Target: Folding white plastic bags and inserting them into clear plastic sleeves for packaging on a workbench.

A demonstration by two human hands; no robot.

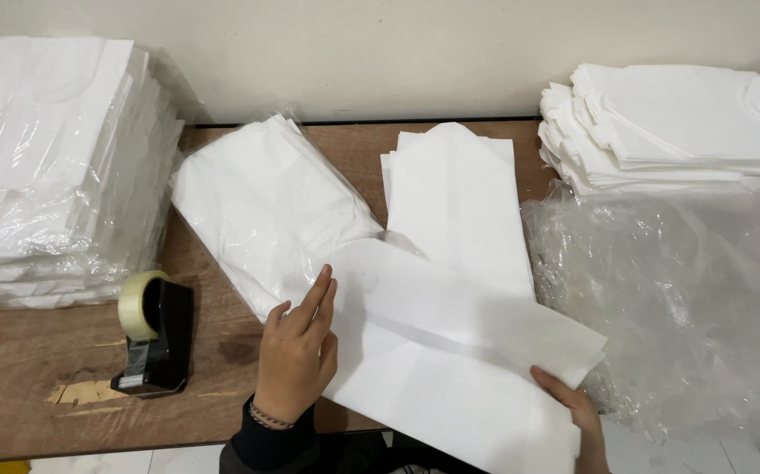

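A folded white non-woven garment [450, 351] lies slanted across the front of the wooden table [37, 351]. My left hand [296, 351] rests flat on its left end, fingers together and extended. At the lower right corner, my right hand [573, 412] pinches the garment's edge. Beneath the garment's upper part lies another folded white piece [454, 193], and to the left of that a bagged white piece [261, 202] in clear plastic.
A tall stack of bagged white pieces [46, 158] fills the left side. A black tape dispenser [156, 333] with clear tape stands near the front left. Unbagged folded pieces [678, 123] are stacked at the back right, above a heap of clear plastic bags [687, 307].
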